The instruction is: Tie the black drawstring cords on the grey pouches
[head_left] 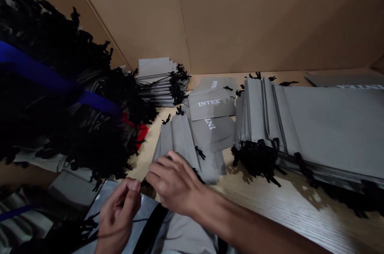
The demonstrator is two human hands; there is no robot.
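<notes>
My left hand (118,212) is closed, thumb pressed against the curled fingers. Whatever it may pinch is too small to make out. My right hand (175,182) reaches in from the lower right with its fingers curled down, and anything inside them is hidden. It is in front of a small group of grey pouches with black knotted cords (177,136), overlapping their near end. Behind these, several flat grey pouches printed INTEX (211,104) lie spread over one another. Below my hands are a clear plastic sheet (109,190) and a black strap (153,226).
To the right, a long row of stacked grey pouches (330,126) covers the wooden table (264,206). Another corded stack (154,66) stands at the back. A tall heap of black-corded bundles (60,86) with a blue band fills the left. Cardboard walls (240,18) enclose the back.
</notes>
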